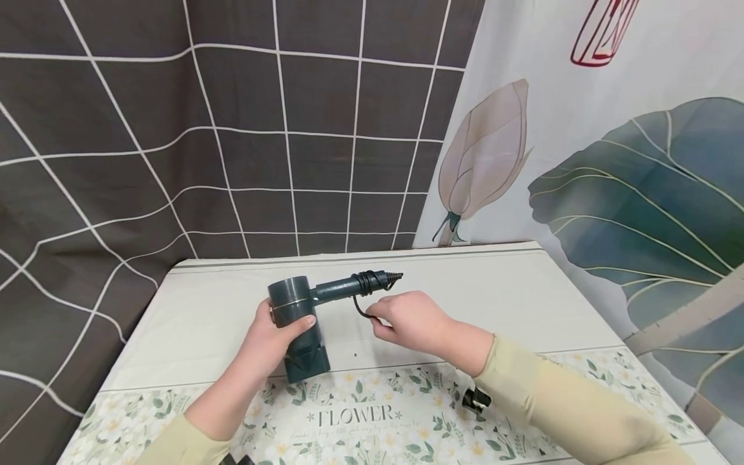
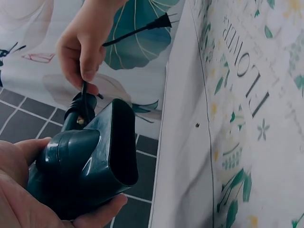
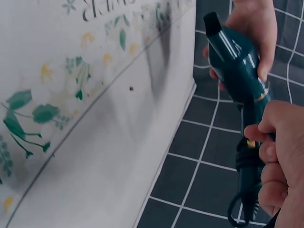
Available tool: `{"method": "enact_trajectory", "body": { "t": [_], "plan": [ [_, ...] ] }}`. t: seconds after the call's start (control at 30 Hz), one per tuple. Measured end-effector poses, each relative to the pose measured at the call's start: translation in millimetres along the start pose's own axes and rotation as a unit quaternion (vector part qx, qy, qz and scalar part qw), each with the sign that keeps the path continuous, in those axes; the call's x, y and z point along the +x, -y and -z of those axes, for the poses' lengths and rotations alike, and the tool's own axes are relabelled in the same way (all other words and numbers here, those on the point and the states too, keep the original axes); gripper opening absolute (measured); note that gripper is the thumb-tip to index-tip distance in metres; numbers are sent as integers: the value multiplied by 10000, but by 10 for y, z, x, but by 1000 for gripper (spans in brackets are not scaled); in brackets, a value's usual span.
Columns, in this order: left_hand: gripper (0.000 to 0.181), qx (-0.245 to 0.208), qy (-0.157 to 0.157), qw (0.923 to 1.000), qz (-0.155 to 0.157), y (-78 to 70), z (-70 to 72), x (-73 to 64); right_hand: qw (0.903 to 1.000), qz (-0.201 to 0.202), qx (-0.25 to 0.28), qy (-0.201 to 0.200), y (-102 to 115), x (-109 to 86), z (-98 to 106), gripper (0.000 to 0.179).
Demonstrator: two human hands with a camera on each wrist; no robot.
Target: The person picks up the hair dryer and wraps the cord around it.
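A dark green hair dryer (image 1: 290, 294) is held above the table by my left hand (image 1: 261, 342), which grips its barrel with the thumb across the near side. Its flat nozzle (image 2: 102, 147) has a wide dark opening in the left wrist view. The handle (image 1: 337, 290) points right, and a black cord (image 1: 367, 282) is wound in several turns near its end. My right hand (image 1: 415, 321) pinches a loose length of that cord just below the handle. Past the right hand, the cord ends in a two-pin plug (image 2: 161, 22), seen in the left wrist view.
Beneath the hands is a table with a white cloth (image 1: 203, 323), printed with flowers and the word FLOWER along the near side. A dark grid-patterned curtain (image 1: 244, 161) hangs behind and at left. A pale leaf-print curtain (image 1: 494, 213) hangs at right.
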State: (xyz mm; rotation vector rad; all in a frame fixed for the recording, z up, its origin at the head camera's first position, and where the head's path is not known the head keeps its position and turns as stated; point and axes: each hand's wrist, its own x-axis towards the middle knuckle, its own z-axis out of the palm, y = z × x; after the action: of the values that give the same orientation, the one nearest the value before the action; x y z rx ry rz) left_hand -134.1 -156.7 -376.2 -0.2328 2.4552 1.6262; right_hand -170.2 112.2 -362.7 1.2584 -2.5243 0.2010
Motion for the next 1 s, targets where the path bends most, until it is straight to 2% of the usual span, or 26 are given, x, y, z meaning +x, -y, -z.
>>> {"method": "enact_trajectory", "body": {
  "t": [0.23,0.7,0.83,1.0],
  "plan": [
    [111,448,-74,9990,-55,9,23,-9,9985,394,-281,-251,-79,30,35,9],
    [111,750,-11,9971,-90,79,63,31,9923,830,-852,-356,-215,122,20,7],
    [111,918,2,9957,-158,103,54,25,9909,827,-948,-480,-201,162,22,4],
    [111,1135,19,9932,-252,131,55,-6,9898,659,-1028,-739,-209,217,37,15]
  ]
}}
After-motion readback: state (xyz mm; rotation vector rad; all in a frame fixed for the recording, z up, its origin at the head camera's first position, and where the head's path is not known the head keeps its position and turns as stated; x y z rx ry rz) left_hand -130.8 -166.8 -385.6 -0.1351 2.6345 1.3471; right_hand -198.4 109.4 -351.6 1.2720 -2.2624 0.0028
